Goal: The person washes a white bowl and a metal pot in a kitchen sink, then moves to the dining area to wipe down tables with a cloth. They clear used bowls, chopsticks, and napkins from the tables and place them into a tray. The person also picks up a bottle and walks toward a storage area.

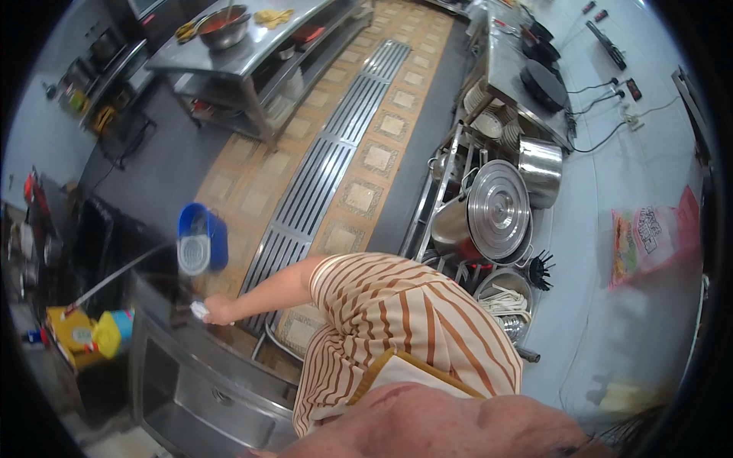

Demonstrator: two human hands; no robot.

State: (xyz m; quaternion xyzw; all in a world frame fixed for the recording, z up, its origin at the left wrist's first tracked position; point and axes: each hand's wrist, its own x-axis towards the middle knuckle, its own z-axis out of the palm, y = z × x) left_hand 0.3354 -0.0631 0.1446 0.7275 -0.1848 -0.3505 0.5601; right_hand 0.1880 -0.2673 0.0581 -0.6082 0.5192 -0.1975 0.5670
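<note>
My right hand [219, 310] reaches out to the left over the rim of a stainless steel sink unit. Its fingers are closed around a small white crumpled cloth or tissue [199, 310], blurred in the picture. Below the hand lies the sink basin [197, 421], with a round opening in its wall. Only a sliver of what looks like my left hand [260, 453] shows at the bottom edge, so whether it holds anything is hidden. My striped shirt fills the lower middle.
A blue mop bucket [217, 243] stands beyond my right hand. Left are a pole [114, 280] and a yellow box [63, 329]. Metal drain grating [315, 189] runs along the tiled floor. Lidded pots [499, 209] crowd the right-hand rack. A steel table [177, 56] bears a bowl [223, 37].
</note>
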